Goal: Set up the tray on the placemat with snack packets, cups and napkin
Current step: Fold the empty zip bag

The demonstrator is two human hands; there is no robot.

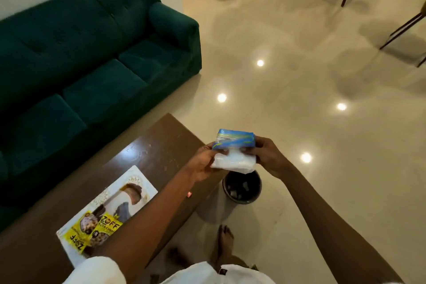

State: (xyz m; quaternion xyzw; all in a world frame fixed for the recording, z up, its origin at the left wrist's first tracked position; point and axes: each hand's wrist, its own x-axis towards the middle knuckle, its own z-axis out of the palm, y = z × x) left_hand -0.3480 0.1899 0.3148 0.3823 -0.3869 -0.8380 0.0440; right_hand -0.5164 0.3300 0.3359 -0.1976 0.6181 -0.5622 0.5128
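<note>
Along the left, behind everything: deep green sofa (92, 53), plush and tufted. Beyond and to the right, glossy pale stone floor (299, 76) mirroring ceiling lights. Nearer, brown polished worktop (161, 145), hard and slick. Lying on it, flat white placemat (136, 182) with printed figures, thin and probably stiff; no tray or cups to be seen. At its near end, two yellow snack packets (92, 233), crinkly film, overlapping, likely light and slippery, best pinched at a sealed edge. Above a dark bin (242, 189) on the floor, napkin pack (232, 152) held in mid-air: blue wrapper on top, soft white tissue below, probably light and squashy. Left hand (202, 163) and right hand (269, 157) gripping its two ends.
</note>
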